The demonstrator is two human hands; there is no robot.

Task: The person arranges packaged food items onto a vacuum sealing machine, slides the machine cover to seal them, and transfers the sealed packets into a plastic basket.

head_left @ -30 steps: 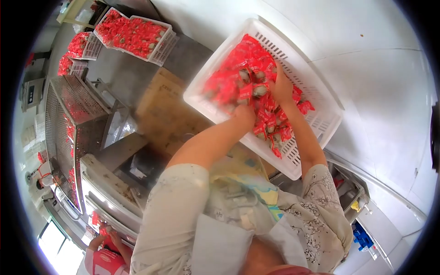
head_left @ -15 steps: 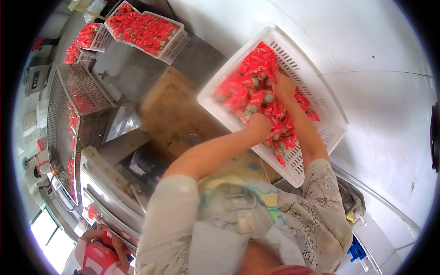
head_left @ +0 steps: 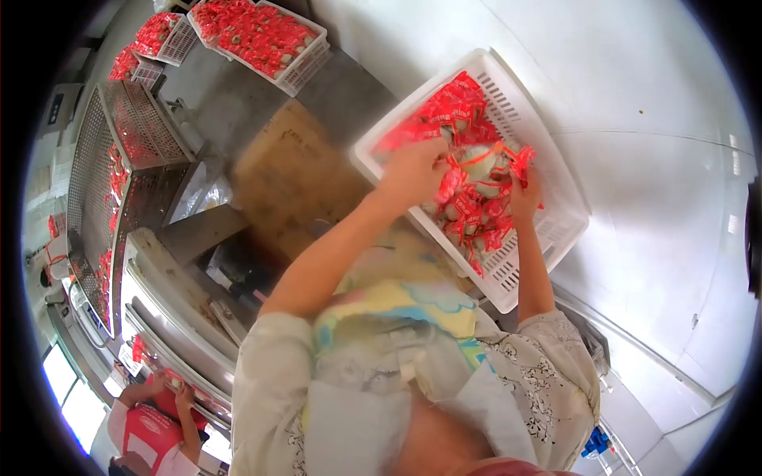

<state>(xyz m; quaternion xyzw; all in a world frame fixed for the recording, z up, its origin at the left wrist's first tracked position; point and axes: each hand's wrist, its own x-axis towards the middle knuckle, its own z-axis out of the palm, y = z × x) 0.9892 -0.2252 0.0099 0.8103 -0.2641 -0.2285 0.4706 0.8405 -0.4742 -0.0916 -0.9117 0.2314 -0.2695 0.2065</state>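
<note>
Many small red packets (head_left: 456, 103) with pale contents lie in a white slotted crate (head_left: 502, 284) by the wall. Over the crate's left part, my left hand (head_left: 414, 170) has its fingers closed on a red packet (head_left: 451, 181). My right hand (head_left: 524, 197) pinches another red packet (head_left: 521, 163) at the right side of the pile. Between the hands lies a larger clear packet (head_left: 480, 161) with pale contents and an orange strip; whether either hand touches it is unclear.
Crates of red packets (head_left: 302, 75) stand at the upper left. A perforated metal trough (head_left: 143, 123) is on the left, and brown cardboard (head_left: 282, 155) lies on the floor. A co-worker in a red apron (head_left: 151, 432) is at the lower left. A white wall (head_left: 635, 182) rises on the right.
My hands have risen from deep in the pile and moved apart, the left one going left. Red packets are now raised in their fingers, and the clear packet has come into view.
</note>
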